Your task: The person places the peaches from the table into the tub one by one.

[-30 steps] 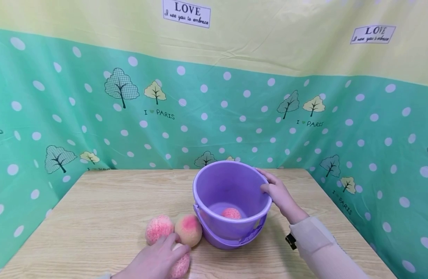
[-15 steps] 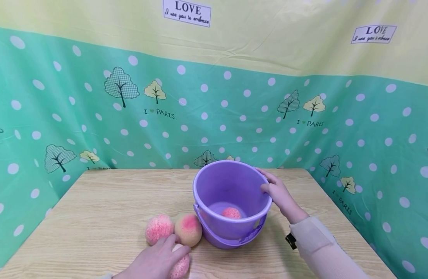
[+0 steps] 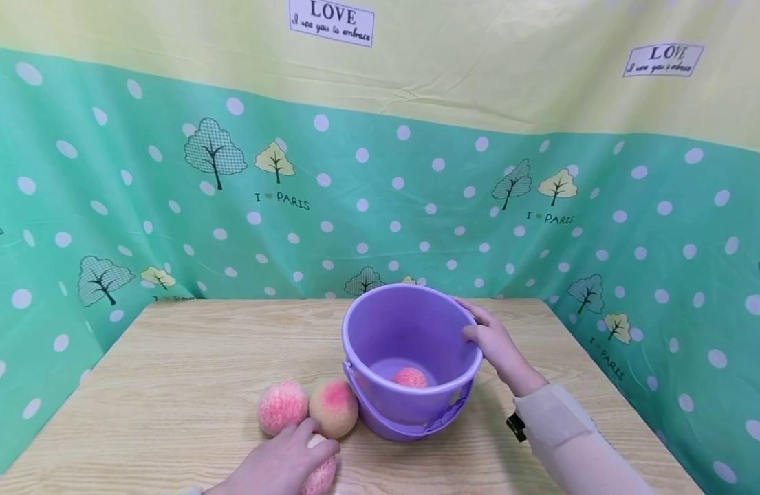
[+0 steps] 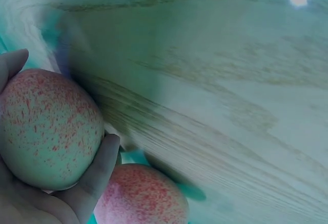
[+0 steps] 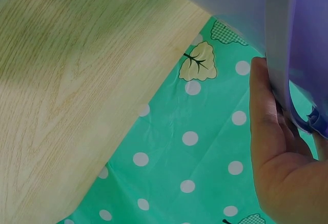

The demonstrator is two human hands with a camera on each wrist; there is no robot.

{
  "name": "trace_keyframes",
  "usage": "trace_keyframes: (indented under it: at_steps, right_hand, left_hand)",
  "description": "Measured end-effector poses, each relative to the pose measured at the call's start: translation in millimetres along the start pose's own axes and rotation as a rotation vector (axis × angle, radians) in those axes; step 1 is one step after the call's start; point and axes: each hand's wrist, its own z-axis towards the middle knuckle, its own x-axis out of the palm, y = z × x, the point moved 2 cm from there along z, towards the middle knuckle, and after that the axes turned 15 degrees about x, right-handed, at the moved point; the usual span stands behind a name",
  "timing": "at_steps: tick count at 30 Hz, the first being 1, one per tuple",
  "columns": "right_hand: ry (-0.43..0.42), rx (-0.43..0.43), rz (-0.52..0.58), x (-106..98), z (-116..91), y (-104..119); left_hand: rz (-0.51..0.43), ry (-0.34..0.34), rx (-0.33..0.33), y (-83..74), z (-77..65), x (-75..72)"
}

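Observation:
My left hand (image 3: 269, 464) grips a pink-speckled peach (image 3: 320, 476) near the front of the table. In the left wrist view, fingers and thumb curl round that peach (image 4: 51, 129). Just beyond the hand, two more peaches sit side by side: a speckled one (image 3: 282, 407) and a pale one with a pink blush (image 3: 333, 410), close against the bucket. The purple bucket (image 3: 410, 320) leans its mouth towards me, and one pink peach (image 3: 410, 377) lies on its bottom. At the bucket's right side, my right hand (image 3: 497, 349) holds the rim, thumb inside and fingers outside.
A light wood table (image 3: 200, 364) lies under everything. Green and yellow printed cloth (image 3: 380, 199) hangs behind it and along both sides. The bucket's purple handle (image 3: 441, 419) hangs down over its front.

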Motion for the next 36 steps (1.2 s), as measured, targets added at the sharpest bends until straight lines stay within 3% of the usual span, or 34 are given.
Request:
trace_keyframes:
  at_steps: [9, 17, 36]
  right_hand:
    - [0.003, -0.001, -0.001, -0.5, 0.2, 1.4]
    - [-0.006, 0.007, 0.007, -1.1, 0.8, -0.2]
    - [-0.009, 0.003, 0.006, -0.4, -1.0, 0.8]
  left_hand:
    - [0.01, 0.014, 0.043, 0.8, 3.6, 5.7]
    - [0.139, -0.118, 0.129, 0.6, 2.0, 11.0]
    - [0.119, -0.108, 0.127, 1.6, 1.7, 11.4]
